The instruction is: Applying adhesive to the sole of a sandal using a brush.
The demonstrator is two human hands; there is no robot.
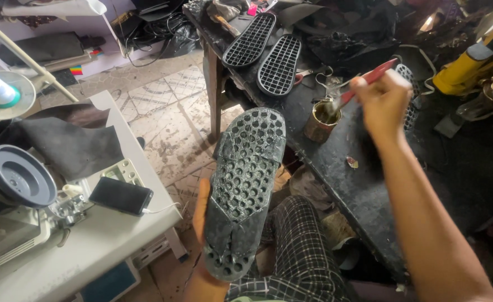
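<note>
Left hand (202,210) supports a grey perforated shoe sole (245,184) from beneath, fingers wrapped round its left edge; the sole faces the camera, toe end up, above the person's checked-trousered lap (302,251). A dark patch of material lies across its heel portion.

Right hand (382,100) is closed round the red handle of a brush (358,86), blurred, bristle end at the mouth of a small stained tin (320,120) — contact with the contents cannot be confirmed.

The tin stands on a black, soiled workbench (341,168). Two further soles (266,50) with a grid pattern lie side by side at the bench's far end; scissors (316,75) lie just beside them. A yellow tool (461,70) sits at the right.

To the left — a sewing machine (17,190) on a white table (107,229), a dark phone (121,196) and a dark fabric piece (73,142) near it. Tiled floor (168,112) between table and bench.
</note>
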